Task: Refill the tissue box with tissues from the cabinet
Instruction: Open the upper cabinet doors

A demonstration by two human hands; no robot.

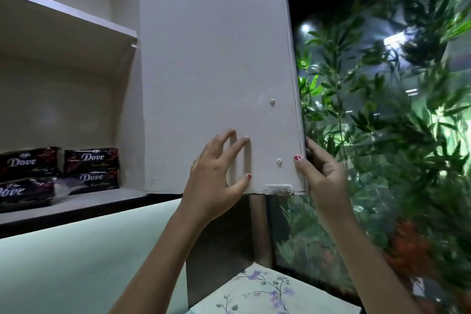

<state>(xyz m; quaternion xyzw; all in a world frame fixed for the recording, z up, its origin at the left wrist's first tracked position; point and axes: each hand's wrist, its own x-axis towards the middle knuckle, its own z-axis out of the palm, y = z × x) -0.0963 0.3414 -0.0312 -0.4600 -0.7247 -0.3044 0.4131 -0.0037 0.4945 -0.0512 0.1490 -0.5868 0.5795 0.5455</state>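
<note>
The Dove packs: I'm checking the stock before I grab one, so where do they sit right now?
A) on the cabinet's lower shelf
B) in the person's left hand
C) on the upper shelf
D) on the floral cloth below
A: the dark Dove packs lie stacked on the cabinet's lower shelf, while both hands are on the open cabinet door.

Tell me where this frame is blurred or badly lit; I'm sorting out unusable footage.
Head view: the plants on the right are smeared by motion blur, with blown-out light spots among them; the cabinet door and both hands, left hand and right hand, are fairly sharp; fingers cast soft shadows on the door; the Dove packs sit in dim light, labels readable; wide-angle bending curves the shelf edges.
</note>
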